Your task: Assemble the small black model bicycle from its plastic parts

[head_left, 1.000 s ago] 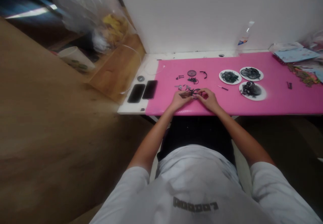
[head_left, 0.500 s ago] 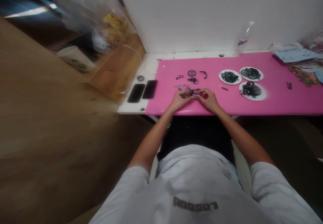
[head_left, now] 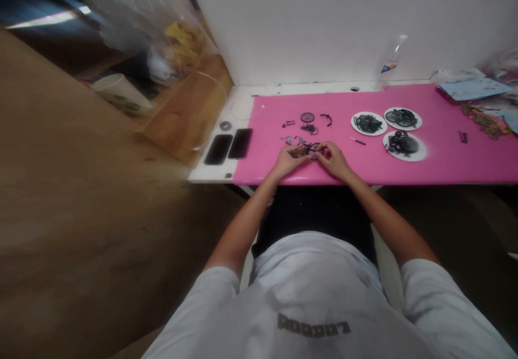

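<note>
Dark wheeled piece point(head_left: 308, 147), pinched by left hand point(head_left: 289, 159) and right hand point(head_left: 334, 159) (both nearly closed), over pink sheet point(head_left: 283, 108); wall point(head_left: 315, 29) at twelve o'clock, plates point(head_left: 421, 151) near three; hands scarcely moved.

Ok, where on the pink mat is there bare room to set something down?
The pink mat is bare between the phones and left hand, and between the white plates and small dark piece. It's crowded where that hand and the right hand grip the dark spoked part, with loose parts just beyond.
</note>
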### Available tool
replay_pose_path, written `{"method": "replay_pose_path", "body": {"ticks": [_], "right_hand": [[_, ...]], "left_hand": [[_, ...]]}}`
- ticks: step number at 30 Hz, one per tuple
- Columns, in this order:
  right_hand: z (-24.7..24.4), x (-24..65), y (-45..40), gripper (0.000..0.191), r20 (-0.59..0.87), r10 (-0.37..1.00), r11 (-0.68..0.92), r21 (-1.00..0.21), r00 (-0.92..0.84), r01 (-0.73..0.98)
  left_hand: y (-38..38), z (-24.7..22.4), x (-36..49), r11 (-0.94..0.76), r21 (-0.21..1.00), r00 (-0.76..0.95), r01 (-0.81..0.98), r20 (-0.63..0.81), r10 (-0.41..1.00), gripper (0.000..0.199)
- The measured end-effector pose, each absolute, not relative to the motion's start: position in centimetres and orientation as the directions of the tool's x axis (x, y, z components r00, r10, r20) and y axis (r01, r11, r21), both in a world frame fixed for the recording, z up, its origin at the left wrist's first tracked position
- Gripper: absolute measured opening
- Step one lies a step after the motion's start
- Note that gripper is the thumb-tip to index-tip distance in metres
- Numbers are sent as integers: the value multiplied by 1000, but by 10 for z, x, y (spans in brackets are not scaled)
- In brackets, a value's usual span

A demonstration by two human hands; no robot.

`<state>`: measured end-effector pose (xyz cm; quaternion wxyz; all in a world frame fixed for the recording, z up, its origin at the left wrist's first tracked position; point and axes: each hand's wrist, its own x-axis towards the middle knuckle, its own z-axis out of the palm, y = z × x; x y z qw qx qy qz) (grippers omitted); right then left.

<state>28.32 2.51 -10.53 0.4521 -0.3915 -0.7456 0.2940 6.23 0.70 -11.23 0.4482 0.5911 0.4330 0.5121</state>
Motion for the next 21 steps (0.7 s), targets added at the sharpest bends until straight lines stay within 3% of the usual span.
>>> {"method": "replay_pose_path", "body": {"ticks": [12, 21], "right_hand": [[-106, 283, 24, 15, 524, 786, 613, -730, -327, 303], [-102, 284, 23, 16, 520, 810, 586, -733, -270, 345]], "left_hand": [[9, -113, 61, -223, 975, 83, 16, 221, 972, 40], [10, -117, 60, -213, 977, 92, 25, 210, 973, 42]]}}
